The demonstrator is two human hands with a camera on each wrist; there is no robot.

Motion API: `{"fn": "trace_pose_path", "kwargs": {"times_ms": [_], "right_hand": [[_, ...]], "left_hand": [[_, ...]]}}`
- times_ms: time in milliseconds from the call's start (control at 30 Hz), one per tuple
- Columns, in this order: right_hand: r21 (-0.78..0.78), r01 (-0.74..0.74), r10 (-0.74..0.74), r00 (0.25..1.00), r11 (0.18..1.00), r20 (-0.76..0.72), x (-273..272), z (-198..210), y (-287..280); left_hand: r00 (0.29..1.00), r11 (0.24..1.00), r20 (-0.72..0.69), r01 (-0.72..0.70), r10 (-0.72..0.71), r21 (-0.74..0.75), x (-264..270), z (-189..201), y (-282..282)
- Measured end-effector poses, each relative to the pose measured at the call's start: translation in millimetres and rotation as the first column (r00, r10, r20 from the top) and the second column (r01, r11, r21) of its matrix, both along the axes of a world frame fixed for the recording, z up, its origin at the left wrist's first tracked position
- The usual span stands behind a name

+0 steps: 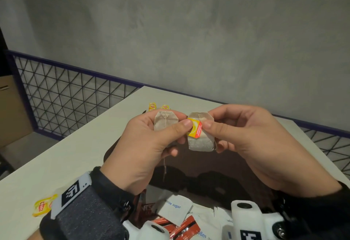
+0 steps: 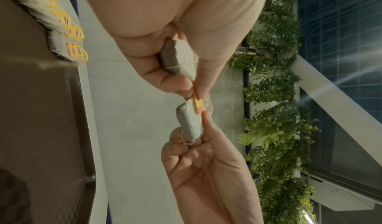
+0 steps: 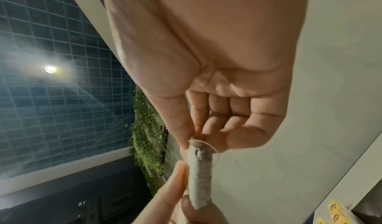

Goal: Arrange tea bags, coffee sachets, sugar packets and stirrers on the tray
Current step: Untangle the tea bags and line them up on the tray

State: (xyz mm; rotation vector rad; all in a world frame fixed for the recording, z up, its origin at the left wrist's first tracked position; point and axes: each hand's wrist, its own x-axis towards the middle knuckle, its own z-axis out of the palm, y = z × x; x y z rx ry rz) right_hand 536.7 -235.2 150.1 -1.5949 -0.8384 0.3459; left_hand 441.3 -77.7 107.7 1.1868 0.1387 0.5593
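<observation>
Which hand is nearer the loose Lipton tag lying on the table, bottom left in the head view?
Left. The left hand is raised above the table on the same side as the Lipton tag, gripping a tea bag. The right hand is farther off, across the tray.

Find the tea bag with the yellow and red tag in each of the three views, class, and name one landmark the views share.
Head: tea bag with the yellow and red tag at centre, pinched by the right hand, beside the left hand.
Left wrist: centre, seen edge-on, tag at its top.
Right wrist: lower centre, edge-on, tag hidden.
Shared landmark: the white table.
</observation>
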Motion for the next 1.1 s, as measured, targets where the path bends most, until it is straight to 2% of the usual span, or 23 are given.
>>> {"fn": "trace_pose_path", "kwargs": {"times_ms": [133,233,367,467,600,867,1000,1100], "right_hand": [[0.013,0.050,-0.049,0.999,0.999,-0.017,1.8,0.8,-1.5],[0.079,0.078,-0.072,0.995,0.994,-0.076,3.9,3.4,-3.6],[0.224,0.076,-0.035,0.983,0.972,-0.180,4.0,7.5,-4.7],[0.271,0.101,-0.055,0.984,0.957,-0.172,4.1,8.2,-3.8],[0.295,0.125,-0.070,0.980,0.947,-0.189,5.5,7.6,-4.1],[0.252,0.058,-0.010,0.982,0.966,-0.190,3.7,6.9,-4.2],[0.280,0.050,0.013,0.976,0.959,-0.217,2.6,6.1,-2.7],[0.263,0.020,0.034,0.979,0.965,-0.199,1.2,6.4,-3.1]], "left_hand": [[0.999,0.999,-0.004,-0.045,0.045,-0.021,0.6,1.7,0.0],[0.999,0.998,-0.015,-0.048,0.047,-0.047,0.6,3.2,1.4],[0.995,1.000,-0.098,0.009,-0.011,-0.018,0.1,2.5,0.9],[0.990,0.997,-0.118,0.076,-0.078,-0.020,-1.0,3.2,-2.5],[0.987,0.993,-0.117,0.110,-0.114,-0.037,-2.9,5.5,-3.2],[0.992,0.982,-0.110,0.039,-0.060,-0.185,-1.1,8.0,1.7],[0.980,0.987,-0.161,0.094,-0.115,-0.133,-2.7,8.9,1.9],[0.983,0.982,-0.149,0.080,-0.106,-0.168,-1.1,7.9,1.1]]}}
